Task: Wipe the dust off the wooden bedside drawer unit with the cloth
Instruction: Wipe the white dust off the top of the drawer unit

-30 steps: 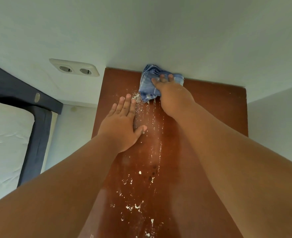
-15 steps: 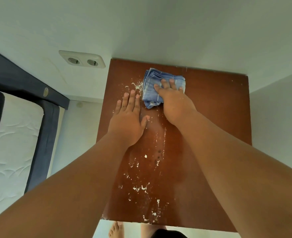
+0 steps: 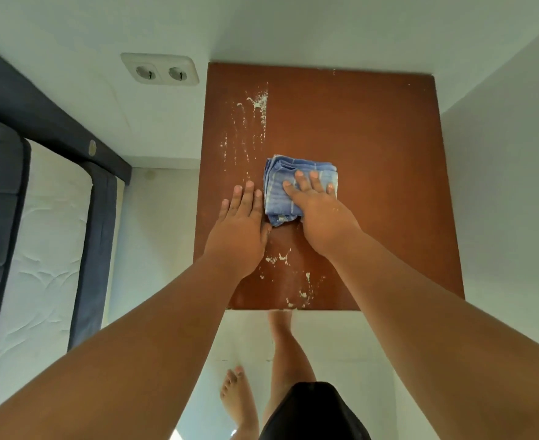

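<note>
Drawer top (image 3: 372,147): hands flat, side by side.

Soft even daylight, faint shadows, wide-angle edge stretching, slight softness

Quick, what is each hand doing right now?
Left hand: open, flat on the brown wooden top.
Right hand: open, pressing the folded blue cloth.

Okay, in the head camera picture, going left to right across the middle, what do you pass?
Mattress → dark bed frame → left hand, flat on the drawer unit top → blue cloth → right hand, pressing on the cloth.
</note>
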